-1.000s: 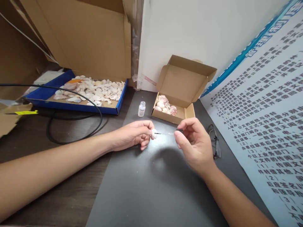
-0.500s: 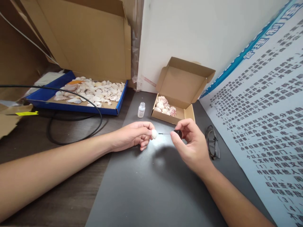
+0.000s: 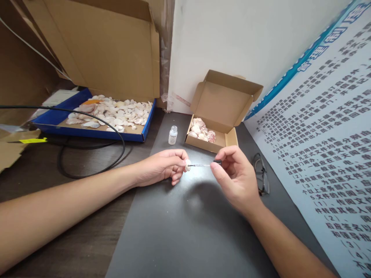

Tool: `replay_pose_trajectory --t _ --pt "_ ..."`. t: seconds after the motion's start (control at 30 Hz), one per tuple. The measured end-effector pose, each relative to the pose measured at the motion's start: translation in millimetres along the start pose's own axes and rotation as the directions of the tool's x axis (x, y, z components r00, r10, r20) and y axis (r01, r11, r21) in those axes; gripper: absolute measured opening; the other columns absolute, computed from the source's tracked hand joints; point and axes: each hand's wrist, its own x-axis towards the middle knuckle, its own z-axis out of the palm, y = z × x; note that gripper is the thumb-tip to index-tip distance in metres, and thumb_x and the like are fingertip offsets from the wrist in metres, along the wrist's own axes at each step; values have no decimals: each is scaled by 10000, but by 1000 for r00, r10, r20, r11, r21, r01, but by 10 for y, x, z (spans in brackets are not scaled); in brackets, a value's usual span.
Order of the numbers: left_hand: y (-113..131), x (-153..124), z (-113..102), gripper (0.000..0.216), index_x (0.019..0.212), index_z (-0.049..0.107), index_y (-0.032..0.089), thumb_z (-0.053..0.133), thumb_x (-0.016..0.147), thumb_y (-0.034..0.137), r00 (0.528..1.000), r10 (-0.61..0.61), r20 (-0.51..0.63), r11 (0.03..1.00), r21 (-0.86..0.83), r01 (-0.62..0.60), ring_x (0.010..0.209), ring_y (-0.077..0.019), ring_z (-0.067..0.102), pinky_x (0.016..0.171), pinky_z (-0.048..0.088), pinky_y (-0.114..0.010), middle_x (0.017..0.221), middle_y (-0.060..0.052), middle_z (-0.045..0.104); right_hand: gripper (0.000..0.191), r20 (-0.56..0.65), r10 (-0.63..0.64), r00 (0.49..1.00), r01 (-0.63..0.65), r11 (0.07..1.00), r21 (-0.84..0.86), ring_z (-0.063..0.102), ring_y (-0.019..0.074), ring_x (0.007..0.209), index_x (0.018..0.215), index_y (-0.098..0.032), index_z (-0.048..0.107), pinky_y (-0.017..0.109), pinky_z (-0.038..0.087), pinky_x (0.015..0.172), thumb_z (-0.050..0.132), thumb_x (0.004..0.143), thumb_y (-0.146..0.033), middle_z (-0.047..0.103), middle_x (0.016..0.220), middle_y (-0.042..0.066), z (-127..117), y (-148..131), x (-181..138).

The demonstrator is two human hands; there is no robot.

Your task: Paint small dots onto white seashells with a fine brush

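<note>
My left hand (image 3: 168,165) pinches a small white ribbed seashell (image 3: 188,166) between thumb and fingertips above the dark grey mat. Opposite it, my right hand (image 3: 236,179) is closed on the black cap of an applicator brush (image 3: 203,165). Its thin clear stem points left and the dark tip lies at the shell, apparently touching it. Just behind the hands stands a small clear bottle (image 3: 173,136), uncapped, upright and labelled in white.
A small open cardboard box (image 3: 203,145) with several shells stands behind my right hand. Glasses (image 3: 261,173) lie to its right. At left are a blue-rimmed tray (image 3: 127,136) of shells and a looped black cable (image 3: 124,144). A printed poster (image 3: 327,154) borders the right.
The brush tip has moved left from a gap beside the shell to the shell itself. The shell has turned in my left fingers, and the cap has tilted in my right.
</note>
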Motion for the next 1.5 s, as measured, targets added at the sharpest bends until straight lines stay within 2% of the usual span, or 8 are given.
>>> replay_pose_trajectory --t 0.13,0.57,0.73,0.87,1.03,1.2,1.37,1.5 --pt "-3 -3 1 78 804 571 154 636 832 184 1000 3 3 1000 8 -3 521 -82 497 528 439 -227 655 21 572 159 9 31 999 -30 998 -55 405 89 509 825 -238 490 228 358 462 631 815 -167 448 638 -70 3 7 1" --pt "-13 -1 -7 55 824 574 153 622 840 174 1000 4 10 1000 -4 -4 519 -82 502 525 449 -224 680 8 597 150 14 -1 1000 1 1000 -16 399 88 509 836 -241 489 226 344 465 628 826 -185 434 637 -73 -7 1 3" --pt "-12 1 -5 62 813 574 151 619 846 180 1000 7 10 1000 5 -7 513 -84 500 524 446 -223 650 13 581 173 17 20 1000 -18 995 -99 384 95 528 800 -239 477 229 343 467 633 785 -166 415 644 -66 -6 -12 2" --pt "-7 4 -3 64 820 570 155 626 837 181 1000 3 4 1000 6 -3 514 -85 502 524 448 -226 662 12 587 140 25 -8 1000 9 999 -33 399 94 513 831 -240 493 233 341 464 627 821 -204 432 642 -66 -9 -13 -4" --pt "-8 7 -8 61 815 571 152 620 843 176 1000 3 10 1000 3 -3 515 -81 505 525 448 -222 670 10 593 177 45 0 999 4 996 -90 362 90 510 793 -240 465 226 337 461 621 786 -156 393 624 -74 -3 -17 -7" --pt "-9 3 -8 53 823 577 152 615 852 174 1000 5 17 1000 2 -5 520 -81 510 526 456 -218 673 10 594 153 46 -19 999 20 999 -26 389 92 515 825 -242 471 225 343 464 616 823 -193 419 637 -70 -2 -30 -8" --pt "-7 4 -2 58 811 574 150 609 854 169 1000 8 20 1000 2 -8 511 -81 506 520 453 -213 642 18 575 173 45 -11 999 17 992 -128 346 93 512 786 -239 467 226 337 462 618 792 -157 363 619 -76 3 -35 -4" --pt "-5 8 -1 56 812 573 149 601 859 160 1000 12 23 1000 4 -12 516 -81 512 523 456 -211 645 18 580 149 40 -10 999 12 999 -41 380 90 517 828 -241 482 221 346 469 622 830 -190 408 636 -73 -3 -12 0"
